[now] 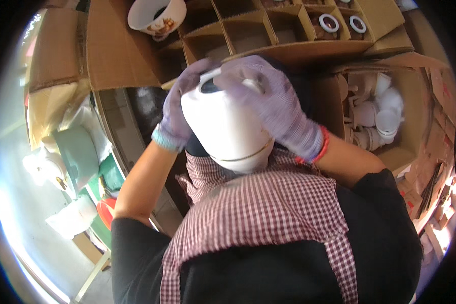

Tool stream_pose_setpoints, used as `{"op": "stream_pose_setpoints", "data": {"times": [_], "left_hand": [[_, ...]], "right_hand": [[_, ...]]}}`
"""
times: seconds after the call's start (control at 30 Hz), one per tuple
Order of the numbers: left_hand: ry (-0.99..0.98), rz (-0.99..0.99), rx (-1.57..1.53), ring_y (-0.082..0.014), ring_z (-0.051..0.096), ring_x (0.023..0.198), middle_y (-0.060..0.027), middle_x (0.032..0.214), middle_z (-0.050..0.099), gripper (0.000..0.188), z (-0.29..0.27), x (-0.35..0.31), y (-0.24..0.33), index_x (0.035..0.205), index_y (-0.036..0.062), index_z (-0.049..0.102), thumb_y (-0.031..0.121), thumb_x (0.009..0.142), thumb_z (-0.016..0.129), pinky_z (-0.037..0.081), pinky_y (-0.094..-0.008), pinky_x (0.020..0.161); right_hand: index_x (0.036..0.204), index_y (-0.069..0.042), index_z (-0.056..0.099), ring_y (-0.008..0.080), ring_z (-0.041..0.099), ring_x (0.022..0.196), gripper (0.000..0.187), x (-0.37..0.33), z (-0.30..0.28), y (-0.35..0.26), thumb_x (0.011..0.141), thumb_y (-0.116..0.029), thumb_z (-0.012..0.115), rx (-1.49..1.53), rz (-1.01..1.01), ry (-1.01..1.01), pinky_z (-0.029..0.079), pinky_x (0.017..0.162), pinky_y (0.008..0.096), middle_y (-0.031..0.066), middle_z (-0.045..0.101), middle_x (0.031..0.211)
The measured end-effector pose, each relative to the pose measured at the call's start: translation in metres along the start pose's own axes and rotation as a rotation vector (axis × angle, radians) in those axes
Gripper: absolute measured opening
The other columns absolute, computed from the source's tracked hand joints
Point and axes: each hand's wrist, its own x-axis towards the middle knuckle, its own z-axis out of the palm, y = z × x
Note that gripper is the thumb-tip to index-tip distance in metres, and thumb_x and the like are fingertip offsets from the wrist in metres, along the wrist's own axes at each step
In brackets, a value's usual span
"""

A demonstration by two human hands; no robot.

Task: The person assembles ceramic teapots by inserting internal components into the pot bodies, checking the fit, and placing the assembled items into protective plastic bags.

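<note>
The person's left hand and right hand, both in pale lilac gloves, grasp a white vessel: the left curls round its side by the dark mouth, while the right wraps over the rim and far shoulder, its fingertips blurred. The vessel, with a gold line low on its body, is held tilted above the checked apron, just beside the near edge of a divided cardboard box, toward that box's near left corner. Along its left edge sits a flower-patterned white bowl; two white-ringed jars stand in compartments near its right edge. Rightward, white pieces crowd an open carton.
</note>
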Motion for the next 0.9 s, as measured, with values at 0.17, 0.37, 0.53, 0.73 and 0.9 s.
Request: {"op": "stream_pose_setpoints", "data": {"times": [0.17,0.37,0.53,0.73,0.9], "left_hand": [[0.132,0.303,0.761,-0.0273,0.061,0.124,-0.0186,0.134,0.061,0.047,0.066,-0.054,0.032,0.143,-0.0046,0.048,0.006,0.098,0.059,0.047,-0.0376,0.109],[-0.315,-0.143,-0.316,-0.0308,0.066,0.117,-0.0203,0.129,0.065,0.062,0.006,0.019,-0.007,0.140,-0.0044,0.050,0.030,0.090,0.062,0.053,-0.0403,0.104],[0.039,0.166,0.655,-0.0291,0.062,0.124,-0.0207,0.137,0.060,0.052,0.046,-0.039,0.034,0.146,-0.0029,0.044,0.015,0.099,0.055,0.050,-0.0418,0.108],[0.243,-0.042,0.205,-0.0271,0.065,0.116,-0.0208,0.128,0.065,0.059,0.052,-0.028,0.026,0.141,-0.0099,0.049,0.026,0.095,0.053,0.053,-0.0369,0.101],[-0.424,-0.162,-0.304,-0.0270,0.067,0.116,-0.0204,0.131,0.065,0.061,0.010,0.034,-0.009,0.144,-0.0062,0.048,0.032,0.098,0.058,0.054,-0.0371,0.104]], "right_hand": [[0.124,-0.002,0.067,0.0216,0.069,0.108,0.043,0.057,-0.019,0.045,0.104,-0.038,0.056,0.676,0.333,-0.476,0.054,0.099,0.0329,0.0121,0.071,0.118],[0.108,-0.003,0.067,0.0257,0.064,0.102,0.028,-0.009,0.013,0.003,0.091,-0.025,0.072,-0.102,-0.171,0.208,0.053,0.092,0.0382,0.0104,0.064,0.106],[0.133,-0.002,0.064,0.0226,0.064,0.120,0.048,0.051,-0.031,0.030,0.101,-0.037,0.060,0.655,0.457,-0.472,0.049,0.108,0.0370,0.0144,0.068,0.128],[0.129,-0.005,0.064,0.0210,0.064,0.120,0.032,0.042,-0.021,0.063,0.107,-0.023,0.051,0.109,-0.209,-0.369,0.049,0.107,0.0336,0.0121,0.068,0.127],[0.120,-0.008,0.069,0.0234,0.067,0.106,0.029,-0.027,-0.011,0.010,0.106,-0.022,0.049,0.036,-0.009,0.190,0.053,0.096,0.0362,0.0128,0.069,0.114]]}}
